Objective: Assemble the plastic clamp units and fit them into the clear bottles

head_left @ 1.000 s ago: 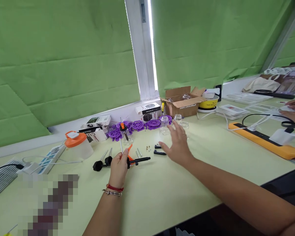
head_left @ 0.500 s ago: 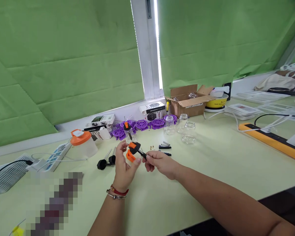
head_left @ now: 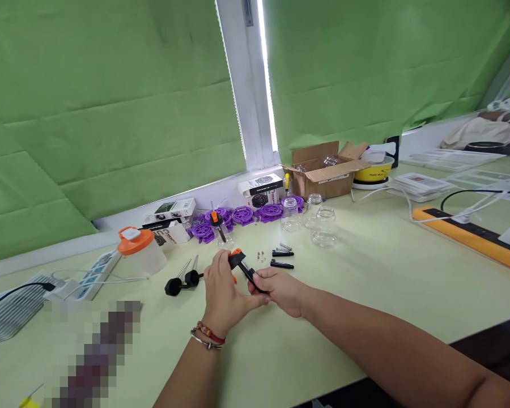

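Both my hands are on a black-and-orange pump-like head with a slanting metal rod and black tube. My left hand is closed round its orange-and-black top, with the thumb stretched toward the tube. My right hand grips the black tube at its lower end. Some orange shows behind my left fingers, mostly hidden. Just beyond my right hand lie two black tubes, metal springs and several tiny brass-coloured bits. Left of my left hand are black caps with thin stems.
Clear glass jars stand behind my right hand. A similar orange-and-black head sits on a jar by purple plastic parts. An orange-lidded jug is left, a cardboard box behind, an orange power strip right.
My left hand has closed over the orange-and-black top, where its fingers were apart before. The head now leans more steeply, and more metal rod shows above the black tube.
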Available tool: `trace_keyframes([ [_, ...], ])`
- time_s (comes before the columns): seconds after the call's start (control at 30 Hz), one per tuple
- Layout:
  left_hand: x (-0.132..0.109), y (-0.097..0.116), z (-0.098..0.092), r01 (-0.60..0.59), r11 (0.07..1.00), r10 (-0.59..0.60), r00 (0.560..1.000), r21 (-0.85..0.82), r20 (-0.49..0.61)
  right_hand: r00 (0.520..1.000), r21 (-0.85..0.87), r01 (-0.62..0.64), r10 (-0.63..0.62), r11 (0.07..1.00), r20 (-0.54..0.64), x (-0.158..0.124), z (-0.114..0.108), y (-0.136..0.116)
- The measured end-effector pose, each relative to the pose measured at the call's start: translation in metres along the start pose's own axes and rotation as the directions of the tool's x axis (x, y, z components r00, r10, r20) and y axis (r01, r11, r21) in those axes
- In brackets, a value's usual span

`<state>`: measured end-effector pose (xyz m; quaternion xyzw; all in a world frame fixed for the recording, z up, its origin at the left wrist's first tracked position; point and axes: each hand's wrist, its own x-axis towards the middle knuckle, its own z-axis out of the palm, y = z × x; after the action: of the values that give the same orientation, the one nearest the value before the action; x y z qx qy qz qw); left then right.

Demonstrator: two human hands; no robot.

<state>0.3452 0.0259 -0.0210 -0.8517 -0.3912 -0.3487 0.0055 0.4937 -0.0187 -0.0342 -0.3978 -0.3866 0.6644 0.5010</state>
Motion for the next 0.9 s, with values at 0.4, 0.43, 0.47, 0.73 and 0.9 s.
trace_keyframes([
  [0.4,-0.001,0.015,0.006,0.059,0.994,-0.064,0.997,0.095,0.051,0.999,0.010,-0.019,0.019,1.000,-0.039,0.003,-0.001,0.005],
  [0.43,0.000,0.015,0.007,0.063,0.993,-0.068,0.997,0.101,0.047,0.999,0.010,-0.022,0.022,1.000,-0.037,0.004,-0.002,0.006],
  [0.47,0.000,0.016,0.008,0.068,0.992,-0.073,0.996,0.104,0.043,0.999,0.011,-0.029,0.029,1.000,-0.033,0.005,-0.003,0.006],
  [0.73,0.000,0.010,0.009,0.177,0.981,-0.181,0.982,0.081,0.053,0.997,-0.091,-0.073,0.073,0.993,-0.004,0.007,-0.004,0.000],
  [0.9,0.002,0.002,0.008,0.254,0.962,-0.262,0.962,0.104,0.071,0.994,-0.200,-0.097,0.103,0.975,0.020,0.006,-0.006,-0.002],
])
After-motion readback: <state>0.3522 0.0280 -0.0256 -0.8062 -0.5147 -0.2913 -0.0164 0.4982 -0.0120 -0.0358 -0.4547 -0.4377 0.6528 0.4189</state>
